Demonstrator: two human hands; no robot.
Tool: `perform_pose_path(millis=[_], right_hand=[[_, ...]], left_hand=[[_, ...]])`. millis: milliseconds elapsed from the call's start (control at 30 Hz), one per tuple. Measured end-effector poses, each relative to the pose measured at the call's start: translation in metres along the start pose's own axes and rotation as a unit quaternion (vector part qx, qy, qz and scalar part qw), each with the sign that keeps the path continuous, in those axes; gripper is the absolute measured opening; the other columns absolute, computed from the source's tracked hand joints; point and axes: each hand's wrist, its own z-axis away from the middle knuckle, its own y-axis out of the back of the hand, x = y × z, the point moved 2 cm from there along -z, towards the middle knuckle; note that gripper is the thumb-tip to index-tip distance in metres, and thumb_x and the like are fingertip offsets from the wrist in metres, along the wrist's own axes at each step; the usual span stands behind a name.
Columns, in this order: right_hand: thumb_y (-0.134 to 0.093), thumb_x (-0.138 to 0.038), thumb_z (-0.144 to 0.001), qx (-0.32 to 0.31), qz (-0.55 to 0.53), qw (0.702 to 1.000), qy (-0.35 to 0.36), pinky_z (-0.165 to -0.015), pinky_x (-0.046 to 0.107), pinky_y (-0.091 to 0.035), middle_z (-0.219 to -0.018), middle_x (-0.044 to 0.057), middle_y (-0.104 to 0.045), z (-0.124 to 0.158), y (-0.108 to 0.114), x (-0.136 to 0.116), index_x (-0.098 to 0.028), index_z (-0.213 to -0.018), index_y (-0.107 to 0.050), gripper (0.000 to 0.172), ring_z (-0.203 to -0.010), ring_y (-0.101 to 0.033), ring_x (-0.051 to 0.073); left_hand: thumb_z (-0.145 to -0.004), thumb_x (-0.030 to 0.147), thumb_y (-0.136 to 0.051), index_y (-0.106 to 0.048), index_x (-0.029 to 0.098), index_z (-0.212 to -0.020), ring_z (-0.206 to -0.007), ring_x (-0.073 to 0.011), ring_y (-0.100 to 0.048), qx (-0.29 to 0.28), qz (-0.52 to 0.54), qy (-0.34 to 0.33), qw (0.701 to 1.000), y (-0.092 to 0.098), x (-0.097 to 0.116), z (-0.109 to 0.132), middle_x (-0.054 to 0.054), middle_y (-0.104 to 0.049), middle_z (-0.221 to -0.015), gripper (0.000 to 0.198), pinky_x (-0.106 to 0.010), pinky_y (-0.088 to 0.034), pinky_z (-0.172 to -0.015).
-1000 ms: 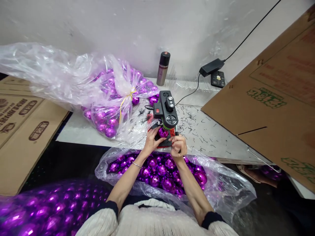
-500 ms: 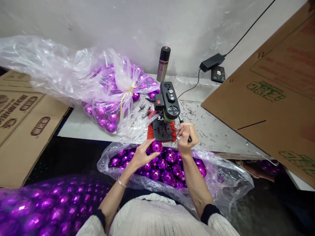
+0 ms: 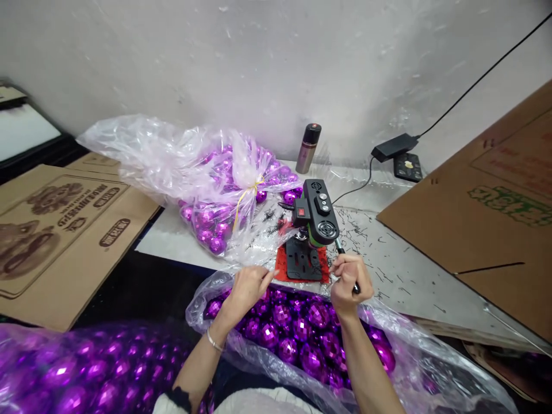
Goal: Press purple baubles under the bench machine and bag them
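Brown cardboard (image 3: 112, 195) lies flat at the far left, beside a tied clear bag (image 3: 211, 198) of shiny purple balls on the table. Next comes the left hand (image 3: 248, 292), fingers bent toward the thumb; whether anything is pinched there I cannot tell. Just below and to its right, purple balls (image 3: 302, 329) fill an open bag at the table's edge. Beyond them, right of that hand and apart from it, stands the black machine (image 3: 321, 210). Its lever (image 3: 340, 247) is gripped in the right hand (image 3: 352, 283), near a printed carton (image 3: 487, 230).
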Motion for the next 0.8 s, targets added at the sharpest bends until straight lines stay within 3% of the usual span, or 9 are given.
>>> perform_pose_path(millis=[33,100,200,267,367,567,667,733,800], right_hand=[[-0.051,-0.018,-0.102,0.006,0.001,1.000,-0.001,-0.051,0.030,-0.044,-0.067,-0.001,-0.060,0.000,0.000,0.000,-0.022,-0.068,-0.056,0.034,-0.056,-0.059,0.013],[-0.051,-0.018,-0.102,0.016,0.001,1.000,0.000,-0.049,0.030,-0.043,-0.066,-0.001,-0.060,0.001,-0.001,0.001,-0.022,-0.068,-0.056,0.034,-0.055,-0.058,0.013],[-0.052,-0.017,-0.101,0.019,0.000,1.000,0.014,-0.048,0.030,-0.043,-0.063,-0.002,-0.057,0.003,-0.002,0.002,-0.022,-0.068,-0.056,0.033,-0.056,-0.059,0.014],[-0.052,-0.016,-0.100,0.012,-0.002,1.000,0.020,-0.049,0.029,-0.043,-0.064,-0.002,-0.057,0.004,-0.001,0.003,-0.021,-0.068,-0.055,0.032,-0.057,-0.060,0.014],[-0.051,-0.014,-0.100,0.000,-0.001,1.000,0.016,-0.049,0.029,-0.044,-0.066,-0.002,-0.058,0.006,0.000,0.004,-0.021,-0.069,-0.055,0.032,-0.059,-0.061,0.014],[-0.050,-0.015,-0.100,-0.011,0.003,1.000,0.016,-0.051,0.029,-0.045,-0.069,-0.001,-0.061,0.006,0.001,0.003,-0.021,-0.069,-0.056,0.032,-0.059,-0.060,0.013],[-0.049,-0.016,-0.101,-0.013,0.007,1.000,0.012,-0.051,0.029,-0.044,-0.066,-0.001,-0.059,0.001,0.000,0.000,-0.022,-0.069,-0.055,0.033,-0.059,-0.059,0.014],[-0.049,-0.018,-0.102,-0.008,0.007,1.000,0.012,-0.051,0.030,-0.043,-0.063,-0.002,-0.056,-0.004,-0.001,-0.002,-0.022,-0.068,-0.053,0.035,-0.058,-0.059,0.014],[-0.049,-0.019,-0.103,0.001,0.006,1.000,0.013,-0.052,0.030,-0.042,-0.061,-0.002,-0.055,-0.010,-0.002,-0.005,-0.022,-0.067,-0.052,0.037,-0.058,-0.059,0.014]], left_hand=[[-0.110,0.047,-0.046,-0.076,0.020,-0.087,-0.081,-0.0252,-0.076,0.046,0.028,-0.033,0.998,0.008,0.001,-0.023,-0.011,-0.077,-0.083,0.046,-0.035,-0.058,-0.080],[-0.107,0.041,-0.052,-0.075,0.019,-0.116,-0.100,-0.0274,-0.076,0.149,0.081,-0.073,0.983,0.019,-0.003,-0.078,-0.014,-0.079,-0.109,0.032,-0.039,-0.058,-0.094],[-0.098,0.022,-0.060,-0.059,0.011,-0.144,-0.139,-0.0388,-0.060,0.234,0.106,-0.013,0.966,0.024,-0.020,-0.165,-0.027,-0.060,-0.150,0.047,-0.055,-0.050,-0.114],[-0.090,0.011,-0.060,-0.054,0.008,-0.147,-0.150,-0.0433,-0.048,0.228,0.120,0.026,0.966,0.022,-0.034,-0.209,-0.031,-0.048,-0.159,0.057,-0.061,-0.044,-0.119],[-0.083,0.004,-0.060,-0.059,0.008,-0.142,-0.148,-0.0433,-0.050,0.187,0.141,0.038,0.971,0.021,-0.049,-0.244,-0.031,-0.054,-0.153,0.059,-0.059,-0.042,-0.120],[-0.087,0.009,-0.062,-0.063,0.005,-0.135,-0.121,-0.0393,-0.069,0.145,0.148,0.043,0.977,0.031,-0.055,-0.250,-0.025,-0.074,-0.120,0.048,-0.055,-0.051,-0.111],[-0.083,0.020,-0.076,-0.060,0.008,-0.140,-0.124,-0.0401,-0.068,0.141,0.185,0.036,0.972,0.034,-0.045,-0.229,-0.023,-0.072,-0.129,0.060,-0.056,-0.052,-0.112],[-0.087,0.032,-0.078,-0.061,0.012,-0.141,-0.122,-0.0358,-0.070,0.099,0.300,0.027,0.948,0.030,-0.036,-0.203,-0.020,-0.071,-0.133,0.061,-0.053,-0.056,-0.108],[-0.095,0.044,-0.070,-0.064,0.014,-0.139,-0.112,-0.0309,-0.075,0.017,0.441,0.031,0.897,0.020,-0.025,-0.171,-0.018,-0.074,-0.129,0.053,-0.050,-0.061,-0.100]])
